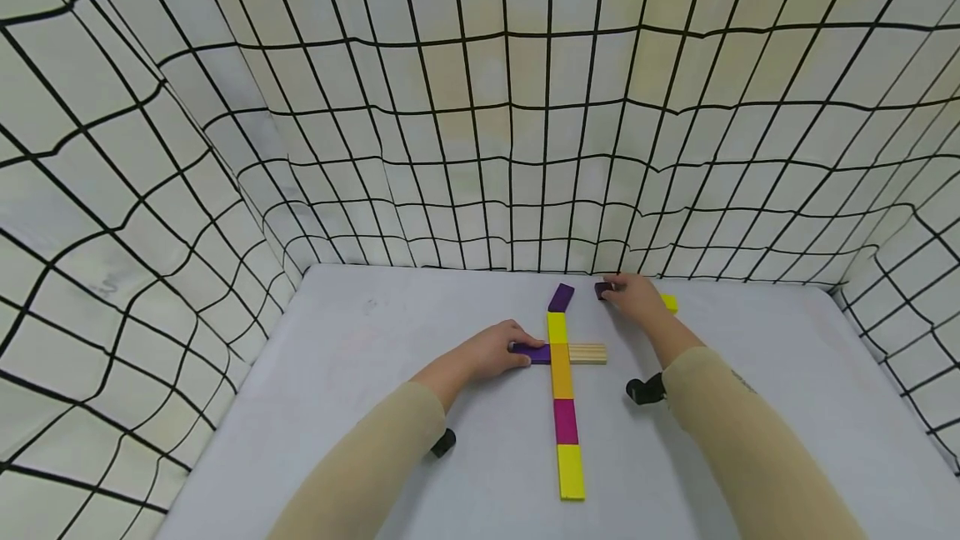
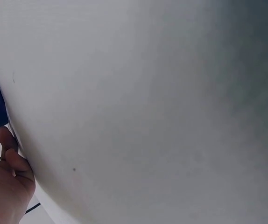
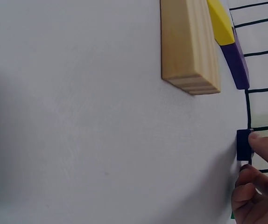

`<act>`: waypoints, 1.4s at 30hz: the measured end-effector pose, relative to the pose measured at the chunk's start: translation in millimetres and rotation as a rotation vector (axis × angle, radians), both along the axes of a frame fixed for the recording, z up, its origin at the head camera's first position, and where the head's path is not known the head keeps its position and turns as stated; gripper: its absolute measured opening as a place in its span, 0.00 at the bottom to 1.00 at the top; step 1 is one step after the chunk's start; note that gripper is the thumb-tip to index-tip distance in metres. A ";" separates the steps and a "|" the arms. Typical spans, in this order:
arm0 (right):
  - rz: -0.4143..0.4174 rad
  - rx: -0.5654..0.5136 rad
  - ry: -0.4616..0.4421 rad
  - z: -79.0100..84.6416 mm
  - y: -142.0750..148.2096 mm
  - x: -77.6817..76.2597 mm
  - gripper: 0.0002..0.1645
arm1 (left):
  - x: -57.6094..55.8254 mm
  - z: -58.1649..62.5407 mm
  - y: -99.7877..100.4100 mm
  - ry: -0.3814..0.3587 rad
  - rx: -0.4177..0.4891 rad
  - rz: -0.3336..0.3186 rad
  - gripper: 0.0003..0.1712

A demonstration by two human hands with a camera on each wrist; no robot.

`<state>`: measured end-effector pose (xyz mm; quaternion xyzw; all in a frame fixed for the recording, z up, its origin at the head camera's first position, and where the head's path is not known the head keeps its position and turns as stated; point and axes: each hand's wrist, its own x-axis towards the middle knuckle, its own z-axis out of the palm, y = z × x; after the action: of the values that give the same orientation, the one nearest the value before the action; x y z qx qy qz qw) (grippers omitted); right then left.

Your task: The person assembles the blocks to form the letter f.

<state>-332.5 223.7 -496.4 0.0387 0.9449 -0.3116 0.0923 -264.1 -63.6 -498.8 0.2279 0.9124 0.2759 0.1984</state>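
Note:
My left hand holds a purple block between thumb and fingers; the block's right end meets the left side of an orange block. That orange block lies in a column with a yellow block beyond it and a magenta block and another yellow block nearer. A second purple block lies slanted at the column's far end. Near the far table edge, my right hand pinches a small dark purple block. Bare wood extends right from the orange block.
Behind my right hand lies a partly hidden yellow piece. Black netting hangs before pale walls on the back and both sides of the white table. Black wrist devices sit below both forearms.

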 end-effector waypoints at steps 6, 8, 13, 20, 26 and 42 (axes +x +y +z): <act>-0.021 -0.028 0.000 -2.8 -0.5 -1.1 0.26 | 2.1 3.5 -0.1 0.006 -0.005 0.000 0.20; -0.021 -0.032 -0.007 -3.2 -1.7 -2.8 0.26 | 2.3 3.9 0.0 0.007 -0.009 -0.002 0.20; -0.027 -0.041 -0.030 -4.3 -5.4 -7.3 0.27 | 2.8 5.3 0.9 0.000 -0.003 -0.005 0.20; -0.032 -0.067 -0.020 -2.8 -16.9 -10.6 0.28 | 0.7 1.4 1.7 0.000 -0.013 -0.003 0.20; -0.037 -0.065 0.019 -2.2 -26.9 -11.3 0.28 | 0.7 0.5 0.4 0.006 -0.011 0.001 0.20; -0.077 -0.122 0.031 -2.2 -38.0 -9.9 0.27 | 0.7 0.6 -0.1 0.005 -0.015 0.005 0.20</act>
<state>-342.4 185.7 -498.6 0.0647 0.9233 -0.3724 0.0679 -263.4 -63.7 -498.2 0.2247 0.9156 0.2691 0.1969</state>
